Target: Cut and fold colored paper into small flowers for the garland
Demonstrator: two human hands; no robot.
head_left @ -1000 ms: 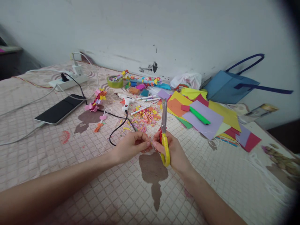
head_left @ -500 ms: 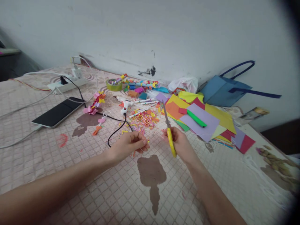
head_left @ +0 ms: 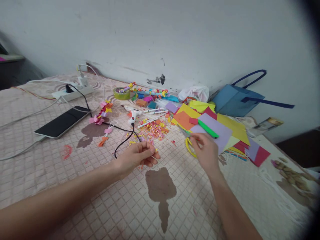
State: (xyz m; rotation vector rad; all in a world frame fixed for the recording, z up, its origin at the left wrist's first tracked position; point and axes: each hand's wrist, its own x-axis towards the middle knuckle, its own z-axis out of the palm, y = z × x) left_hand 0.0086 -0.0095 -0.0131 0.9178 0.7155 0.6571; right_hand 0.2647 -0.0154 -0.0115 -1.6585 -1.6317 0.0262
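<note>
My left hand (head_left: 136, 156) hovers over the quilted cloth with its fingers curled round a small scrap of paper that I cannot make out. My right hand (head_left: 205, 150) is lower and further right, at the near edge of the stack of coloured paper sheets (head_left: 217, 128). Its fingers are still on the yellow-handled scissors (head_left: 189, 146), which lie almost flat against the cloth. A green marker (head_left: 208, 129) lies on the lilac sheet just beyond that hand.
A white glue gun (head_left: 132, 113) with a black cord, felt pens and a heap of paper clippings (head_left: 152, 128) lie ahead. A phone (head_left: 62, 121) and power strip (head_left: 72, 93) are at the left. A blue bag (head_left: 235, 98) leans on the wall.
My right hand has swung right and down with the scissors, from upright beside my left hand to nearly flat by the paper stack. My left hand has stayed put.
</note>
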